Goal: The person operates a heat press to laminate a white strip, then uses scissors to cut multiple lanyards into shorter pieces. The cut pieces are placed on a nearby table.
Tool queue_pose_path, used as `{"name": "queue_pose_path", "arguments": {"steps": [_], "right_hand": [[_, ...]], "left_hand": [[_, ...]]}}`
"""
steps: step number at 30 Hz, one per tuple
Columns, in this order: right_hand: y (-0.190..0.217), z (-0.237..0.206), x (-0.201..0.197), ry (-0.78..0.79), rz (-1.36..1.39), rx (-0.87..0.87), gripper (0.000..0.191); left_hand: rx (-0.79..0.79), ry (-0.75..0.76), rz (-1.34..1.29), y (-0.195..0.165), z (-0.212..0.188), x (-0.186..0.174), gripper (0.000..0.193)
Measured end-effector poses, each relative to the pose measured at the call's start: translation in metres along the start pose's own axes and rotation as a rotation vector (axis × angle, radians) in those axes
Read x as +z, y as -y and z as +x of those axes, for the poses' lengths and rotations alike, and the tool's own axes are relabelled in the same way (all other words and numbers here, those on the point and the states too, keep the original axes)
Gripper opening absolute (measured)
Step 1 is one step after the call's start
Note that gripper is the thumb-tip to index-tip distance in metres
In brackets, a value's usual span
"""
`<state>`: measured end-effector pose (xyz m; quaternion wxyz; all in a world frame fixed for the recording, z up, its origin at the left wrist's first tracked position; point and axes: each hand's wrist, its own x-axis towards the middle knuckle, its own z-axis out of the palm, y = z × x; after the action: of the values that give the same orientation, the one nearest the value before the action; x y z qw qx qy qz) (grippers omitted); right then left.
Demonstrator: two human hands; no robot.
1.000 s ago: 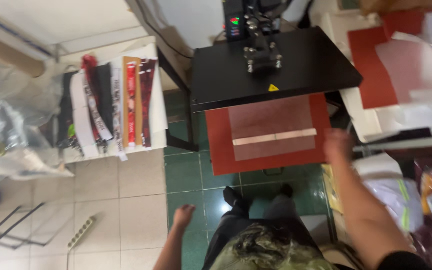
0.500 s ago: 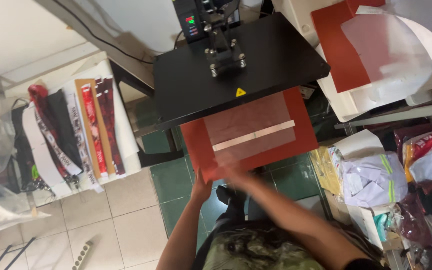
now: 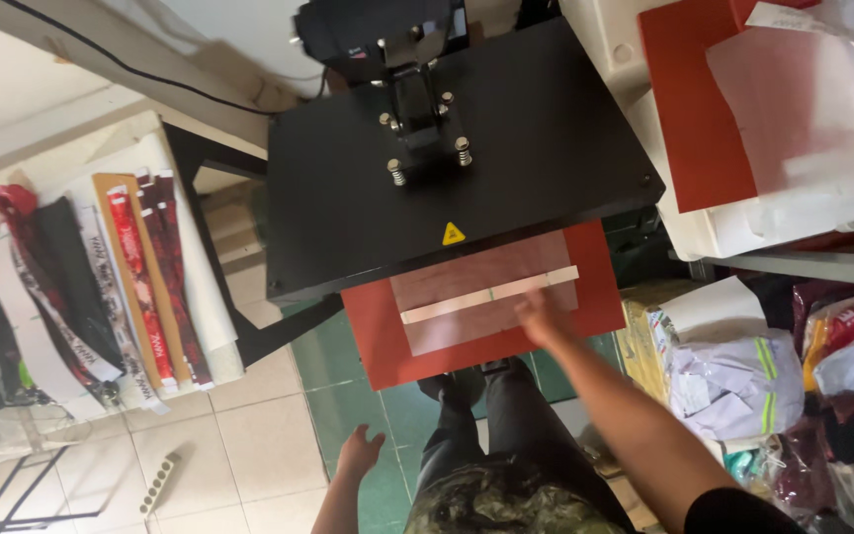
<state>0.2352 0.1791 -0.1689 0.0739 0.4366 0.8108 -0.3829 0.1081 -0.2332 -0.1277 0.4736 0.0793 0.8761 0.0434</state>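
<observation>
The right hand (image 3: 543, 314) lies open, blurred, apparently touching the right end of the pale strip (image 3: 489, 295), whose long axis runs left-right across the clear sheet (image 3: 467, 316) on the red pad (image 3: 373, 336) at frame centre. The left hand (image 3: 360, 453), open and empty, hangs far below. Half a second ago the right hand was at the pad's lower-left edge.

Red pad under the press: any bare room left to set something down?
Bare strips on the red pad: left edge and front edge, around the clear sheet and white strip. Right hand crowds the right side; the black platen overhangs the back.
</observation>
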Motion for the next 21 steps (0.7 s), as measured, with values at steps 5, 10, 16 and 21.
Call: {"name": "queue_pose_path", "arguments": {"steps": [5,10,16,21], "right_hand": [[-0.049,0.042,-0.044,-0.038,-0.285,0.158,0.041],[-0.052,0.051,-0.047,-0.137,-0.381,0.046,0.046],[-0.046,0.048,-0.044,-0.095,-0.496,0.064,0.04],[-0.039,0.046,-0.054,-0.129,-0.535,-0.005,0.021]], "left_hand": [[0.147,-0.044,-0.211,-0.066,0.033,0.01,0.065],[0.188,-0.076,-0.243,-0.11,0.048,0.011,0.062],[0.25,-0.079,-0.328,-0.121,0.04,0.01,0.06],[0.091,0.014,-0.208,-0.116,0.027,0.005,0.063]]}}
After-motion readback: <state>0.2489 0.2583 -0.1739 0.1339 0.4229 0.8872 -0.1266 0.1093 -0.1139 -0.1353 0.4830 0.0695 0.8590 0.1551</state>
